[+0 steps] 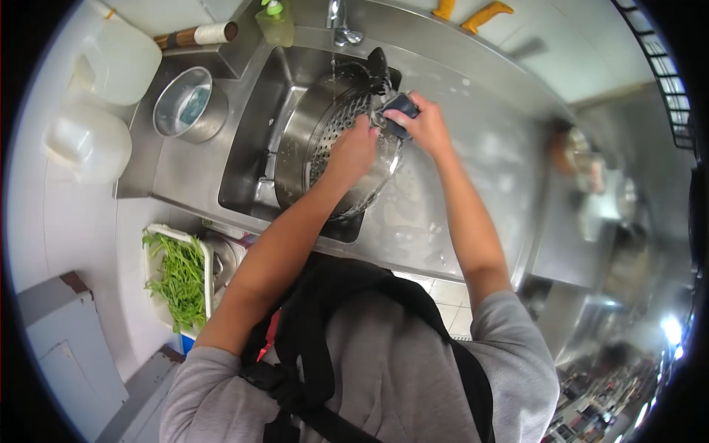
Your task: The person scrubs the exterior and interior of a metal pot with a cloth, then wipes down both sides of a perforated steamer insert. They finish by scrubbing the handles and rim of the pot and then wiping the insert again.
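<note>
A large round metal pot with a perforated bottom [298, 148] leans tilted in the steel sink [247, 159]. My left hand [354, 151] is closed near the pot's upper right rim, its fingertips at a small wet greyish item too unclear to name. My right hand [422, 122] is wrapped round a dark pad [402, 108], just right of my left hand. A black handle-like part [379, 68] sticks up beyond both hands. Thin water runs from the faucet [344, 33] into the sink behind the pot.
Left of the sink stands a metal pot [216, 114] with a bluish item inside. A green soap bottle [276, 26] is behind. White jugs [90, 144] stand far left, and a tray of green vegetables [179, 277] sits lower left. Wet steel counter [473, 170] extends right.
</note>
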The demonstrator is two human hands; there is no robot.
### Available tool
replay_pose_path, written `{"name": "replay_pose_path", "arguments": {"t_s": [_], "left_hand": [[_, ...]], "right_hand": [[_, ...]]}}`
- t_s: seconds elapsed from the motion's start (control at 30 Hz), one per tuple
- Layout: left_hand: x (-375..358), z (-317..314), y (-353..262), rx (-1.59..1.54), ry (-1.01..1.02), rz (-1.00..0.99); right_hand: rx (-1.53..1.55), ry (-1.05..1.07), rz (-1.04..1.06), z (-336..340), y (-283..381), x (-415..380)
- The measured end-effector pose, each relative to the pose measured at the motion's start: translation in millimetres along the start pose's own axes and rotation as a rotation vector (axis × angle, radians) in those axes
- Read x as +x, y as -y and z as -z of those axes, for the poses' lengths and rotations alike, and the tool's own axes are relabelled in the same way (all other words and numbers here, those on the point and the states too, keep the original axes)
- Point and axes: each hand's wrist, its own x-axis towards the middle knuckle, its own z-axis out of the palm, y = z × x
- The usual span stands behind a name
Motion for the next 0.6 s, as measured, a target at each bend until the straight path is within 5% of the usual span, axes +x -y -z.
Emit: {"name": "replay_pose_path", "arguments": {"t_s": [0.37, 0.6], "left_hand": [[-2, 7, -4, -0.003, 0.030, -0.017], [-5, 10, -1, -0.058, 0.062, -0.005]], "right_hand": [[-0.211, -0.098, 0.094, -1, 10, 15], [-0.044, -0.178, 0.093, -20, -13, 10]]}}
